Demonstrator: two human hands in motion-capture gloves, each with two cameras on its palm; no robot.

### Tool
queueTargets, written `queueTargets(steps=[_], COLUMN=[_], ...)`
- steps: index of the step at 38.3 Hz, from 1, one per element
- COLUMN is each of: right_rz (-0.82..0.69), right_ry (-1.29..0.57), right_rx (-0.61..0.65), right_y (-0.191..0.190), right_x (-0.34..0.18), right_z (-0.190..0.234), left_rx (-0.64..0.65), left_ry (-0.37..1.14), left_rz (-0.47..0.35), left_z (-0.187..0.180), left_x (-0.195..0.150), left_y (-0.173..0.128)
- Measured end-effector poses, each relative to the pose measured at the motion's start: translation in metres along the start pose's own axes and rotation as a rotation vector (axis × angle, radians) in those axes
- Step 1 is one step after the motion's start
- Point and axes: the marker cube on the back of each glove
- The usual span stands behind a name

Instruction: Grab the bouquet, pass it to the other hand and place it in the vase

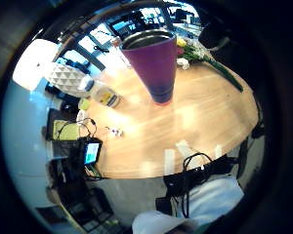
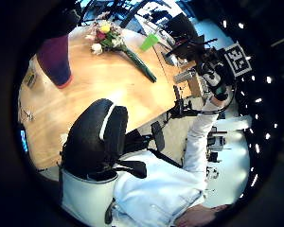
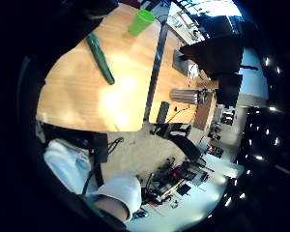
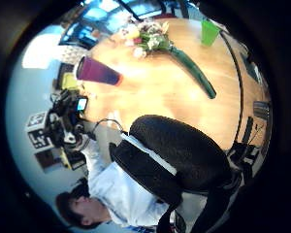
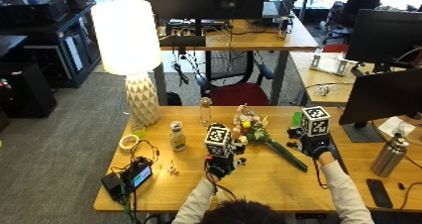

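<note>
Bouquet (image 5: 254, 132) lying flat on the table (image 5: 277, 184), flower heads toward the far side, green wrapped stems (image 5: 293, 159) angled toward the near right edge. Not yet lifted. Purple vase (image 1: 154, 61) standing upright on the table near the left side, mouth open; in the outside view hidden behind the left hand (image 5: 219, 165). Green cup (image 4: 209, 32) beyond the stems, a bottle (image 5: 177, 136) and lamp (image 5: 135, 55) further left.

Both hands raised above the table, holding nothing. Right hand (image 5: 315, 147) hovering just beside the stem end; left hand over the vase region. Finger spread of either hand: cannot tell, fingers hidden beneath the gloves' backs.

Step in hand, judged: approach and pick-up, 0 of 3 stages done.

For a clean pick-up: lower right hand onto the wrapped stems, not the blooms. Grip around the mid-stem so the head end does not droop and enough stem stays free for the left hand to take. Lift stem end down for easy entry into the vase mouth. Avoid brushing the green cup.
</note>
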Motion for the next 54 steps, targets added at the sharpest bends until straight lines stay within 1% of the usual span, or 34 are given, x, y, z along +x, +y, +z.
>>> queueTargets(steps=[4, 8, 13, 18, 21, 24, 29, 32, 37, 42, 47, 50, 52, 54], right_rz=[-0.008, -0.020, -0.032, -0.039, -0.037, -0.020, 0.023, 0.047, 0.111, 0.216, 0.297, 0.333, 0.344, 0.377], right_ry=[-0.022, -0.040, -0.053, -0.078, -0.089, -0.094, -0.106, -0.117, -0.143, -0.168, -0.221, -0.256, -0.276, -0.287], right_rx=[0.020, 0.045, 0.051, 0.042, 0.034, 0.023, 0.021, 0.013, -0.007, 0.000, -0.041, -0.074, -0.118, -0.175], right_y=[0.004, 0.007, 0.010, 0.010, 0.008, 0.007, 0.007, -0.003, -0.029, -0.064, -0.097, -0.112, -0.112, -0.093], right_x=[-0.001, -0.002, -0.006, -0.012, -0.015, -0.017, -0.018, -0.015, -0.002, 0.023, 0.050, 0.062, 0.064, 0.054], right_z=[-0.003, -0.005, -0.005, -0.004, -0.004, -0.005, -0.012, -0.018, -0.030, -0.032, -0.003, 0.022, 0.035, 0.036], left_rx=[-0.020, -0.014, 0.010, 0.016, 0.006, -0.002, 0.019, 0.026, 0.025, 0.035, 0.035, 0.038, 0.038, 0.031], left_ry=[0.001, 0.006, 0.005, -0.011, -0.004, -0.003, -0.013, -0.024, -0.037, -0.042, -0.029, -0.033, -0.034, -0.031], left_rz=[-0.014, -0.031, -0.023, -0.018, -0.017, -0.012, 0.017, 0.027, 0.035, 0.045, 0.080, 0.083, 0.082, 0.079], left_z=[0.007, 0.000, -0.002, 0.004, 0.002, 0.001, 0.004, 0.004, 0.002, 0.002, 0.008, 0.011, 0.011, 0.009], left_x=[-0.003, -0.001, 0.000, -0.003, 0.000, 0.002, 0.004, 0.008, 0.017, 0.024, 0.028, 0.025, 0.024, 0.023], left_y=[-0.007, -0.007, -0.010, -0.019, -0.019, -0.019, -0.028, -0.030, -0.029, -0.026, -0.026, -0.026, -0.026, -0.024])
